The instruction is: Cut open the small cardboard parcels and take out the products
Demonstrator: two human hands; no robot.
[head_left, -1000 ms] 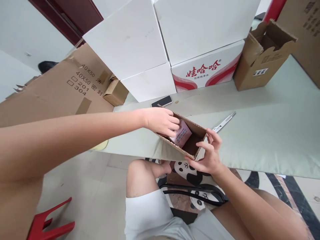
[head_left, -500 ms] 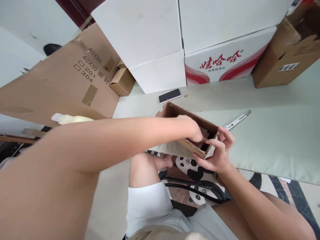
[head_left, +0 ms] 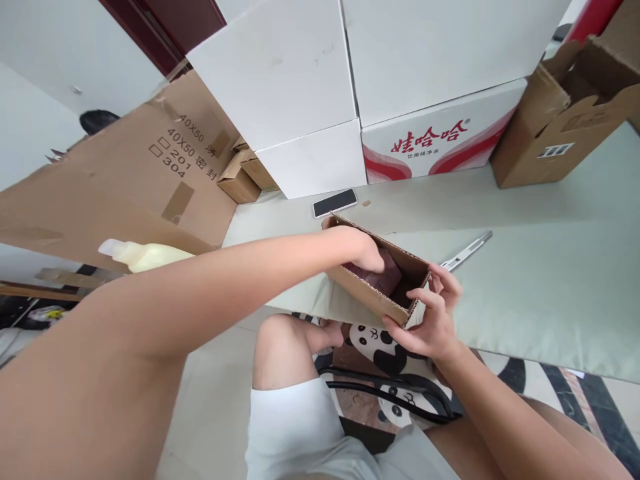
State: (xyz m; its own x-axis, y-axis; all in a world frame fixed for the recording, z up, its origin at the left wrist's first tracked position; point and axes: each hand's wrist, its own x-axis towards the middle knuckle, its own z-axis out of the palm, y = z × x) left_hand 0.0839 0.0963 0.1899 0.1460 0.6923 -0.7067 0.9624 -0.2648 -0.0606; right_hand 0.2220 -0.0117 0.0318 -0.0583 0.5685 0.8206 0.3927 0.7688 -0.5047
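A narrow cardboard box, open at the top, is tilted at the near edge of the pale green surface. Inside it lies a dark reddish-brown block. My left hand reaches down into the box against the block, its fingertips hidden. Gripping the box's right end is my right hand, with fingers on the rim and the thumb below. A white and grey cutter knife lies just beyond my right hand. Behind the box rests a phone with a dark screen.
White cartons stand stacked at the back, one with red print. An open brown box is at the right rear. A large cardboard sheet, a small box and a pale yellow bottle are at the left.
My left hand has moved left inside the box, and more of the reddish-brown block shows. My right hand still holds the box end. The camera view has shifted slightly.
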